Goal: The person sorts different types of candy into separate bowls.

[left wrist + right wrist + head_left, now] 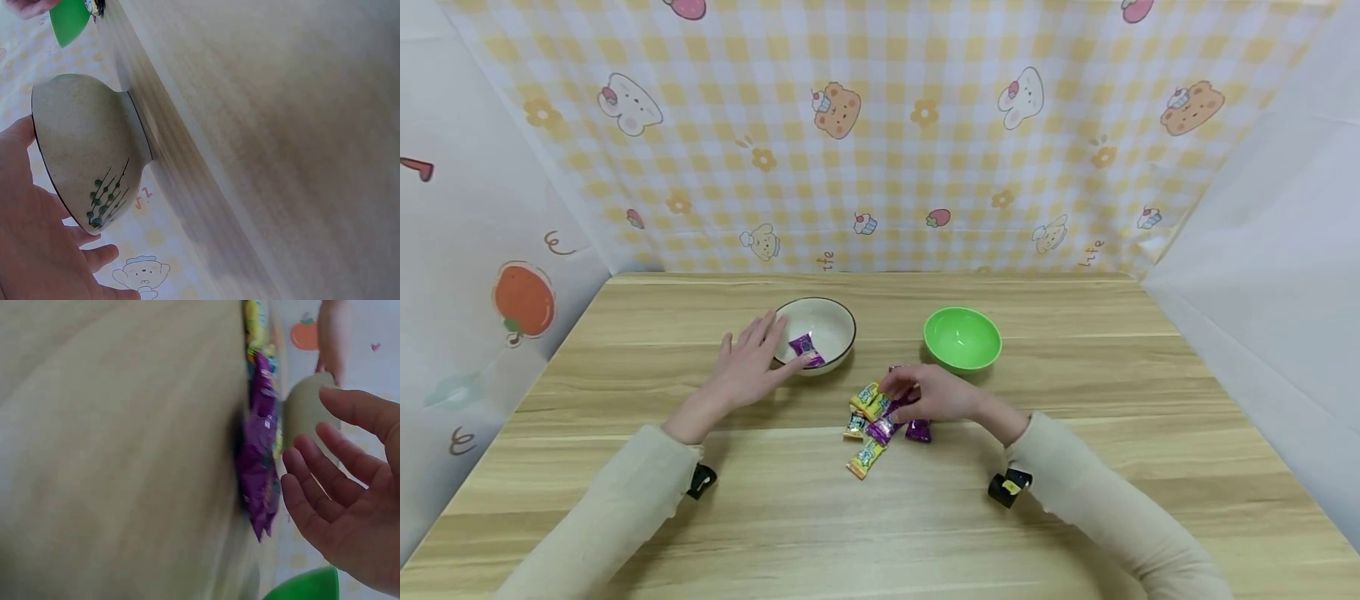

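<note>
My left hand (745, 367) rests at the left rim of a cream bowl (838, 321), its fingers spread and the thumb reaching over the near edge. Inside lie purple-wrapped candies (802, 344). In the left wrist view, green plant markings decorate the outside of the bowl (81, 144). Over a small pile of candies hovers my right hand (936, 392), fingers loosely bent. Nothing sits between its thumb and fingers (337, 481) in the right wrist view. Beneath it are purple packets (257, 450); yellow packets (867, 458) lie to the left, the hand hiding part of the pile.
A bright green bowl (962, 337) stands behind the right hand. The wooden table (820, 533) meets a yellow checked cloth backdrop (887, 183) at its far edge. White hanging sheets (1277, 250) flank both sides.
</note>
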`<act>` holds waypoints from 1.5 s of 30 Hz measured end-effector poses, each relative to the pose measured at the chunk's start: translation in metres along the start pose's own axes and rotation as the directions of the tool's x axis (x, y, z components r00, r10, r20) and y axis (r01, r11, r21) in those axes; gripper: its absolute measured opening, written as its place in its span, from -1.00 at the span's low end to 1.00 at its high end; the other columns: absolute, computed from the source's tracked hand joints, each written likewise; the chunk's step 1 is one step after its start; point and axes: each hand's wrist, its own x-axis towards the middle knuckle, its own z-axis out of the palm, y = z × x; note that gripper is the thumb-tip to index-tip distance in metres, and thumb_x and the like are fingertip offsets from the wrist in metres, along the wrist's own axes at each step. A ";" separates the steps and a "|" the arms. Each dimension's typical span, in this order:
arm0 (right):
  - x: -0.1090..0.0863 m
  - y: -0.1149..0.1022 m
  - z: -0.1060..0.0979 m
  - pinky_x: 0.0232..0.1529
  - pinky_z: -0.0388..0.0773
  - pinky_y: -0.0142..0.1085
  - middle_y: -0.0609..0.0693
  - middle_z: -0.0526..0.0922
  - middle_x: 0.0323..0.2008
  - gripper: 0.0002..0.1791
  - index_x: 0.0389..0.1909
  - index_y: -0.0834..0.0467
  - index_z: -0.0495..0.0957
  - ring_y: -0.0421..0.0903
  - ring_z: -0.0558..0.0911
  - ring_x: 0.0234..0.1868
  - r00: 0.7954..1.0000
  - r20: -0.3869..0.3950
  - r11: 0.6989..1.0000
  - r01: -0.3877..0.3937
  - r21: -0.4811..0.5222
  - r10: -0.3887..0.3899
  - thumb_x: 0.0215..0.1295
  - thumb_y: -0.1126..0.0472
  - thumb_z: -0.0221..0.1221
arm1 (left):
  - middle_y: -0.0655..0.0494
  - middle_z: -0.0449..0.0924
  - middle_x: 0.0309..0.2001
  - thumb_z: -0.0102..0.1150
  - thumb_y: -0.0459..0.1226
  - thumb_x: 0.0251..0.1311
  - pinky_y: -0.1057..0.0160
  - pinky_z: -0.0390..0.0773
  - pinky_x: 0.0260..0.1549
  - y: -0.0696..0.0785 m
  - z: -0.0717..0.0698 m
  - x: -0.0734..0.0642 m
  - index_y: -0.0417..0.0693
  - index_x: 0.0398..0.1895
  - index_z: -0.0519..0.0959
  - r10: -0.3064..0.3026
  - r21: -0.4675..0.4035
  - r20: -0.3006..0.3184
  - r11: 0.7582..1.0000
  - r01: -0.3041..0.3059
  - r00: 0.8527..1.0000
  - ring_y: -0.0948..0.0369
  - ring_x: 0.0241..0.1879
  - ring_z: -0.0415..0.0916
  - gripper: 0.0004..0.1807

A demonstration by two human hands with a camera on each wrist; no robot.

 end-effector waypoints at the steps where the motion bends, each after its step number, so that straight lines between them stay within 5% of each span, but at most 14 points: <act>1: 0.000 0.001 0.002 -0.12 0.43 -0.32 0.07 0.53 -0.18 -0.61 -0.10 0.29 0.45 -0.05 0.50 -0.15 1.000 0.015 0.999 0.008 -0.037 -0.007 0.01 0.32 0.25 | -0.15 -0.26 0.35 -0.24 0.23 0.15 -0.28 -0.33 0.06 0.000 0.000 0.000 -0.17 0.36 -0.14 0.002 0.000 -0.001 1.000 -0.002 1.000 -0.09 0.28 -0.26 -0.11; 6: 0.000 0.003 0.008 -0.11 0.39 -0.35 -0.03 0.54 -0.18 -0.62 -0.12 0.23 0.48 -0.14 0.49 -0.17 0.997 0.059 0.987 0.052 -0.154 -0.043 -0.02 0.29 0.28 | -0.16 -0.26 0.35 -0.24 0.23 0.15 -0.28 -0.32 0.06 0.000 0.000 0.001 -0.17 0.36 -0.13 0.005 -0.002 -0.003 1.000 -0.005 1.000 -0.09 0.28 -0.26 -0.11; 29: -0.001 0.003 0.019 -0.19 0.35 -0.40 -0.13 0.46 -0.33 -0.65 -0.21 0.17 0.52 -0.22 0.42 -0.27 0.996 0.073 0.959 0.065 -0.276 -0.047 -0.09 0.23 0.32 | -0.16 -0.24 0.34 -0.19 0.20 0.15 -0.30 -0.30 0.05 -0.001 0.001 0.000 -0.17 0.36 -0.12 0.001 -0.012 -0.004 1.000 -0.001 1.000 -0.12 0.27 -0.23 -0.12; 45: -0.002 0.008 0.016 -0.23 0.41 -0.36 -0.14 0.48 -0.38 -0.71 -0.19 0.16 0.51 -0.22 0.44 -0.31 0.998 0.060 0.998 0.001 -0.066 0.003 0.01 0.27 0.26 | -0.15 -0.24 0.34 -0.19 0.20 0.15 -0.29 -0.31 0.06 0.001 -0.001 0.000 -0.15 0.36 -0.10 -0.006 -0.025 -0.004 1.000 0.006 1.000 -0.09 0.28 -0.24 -0.13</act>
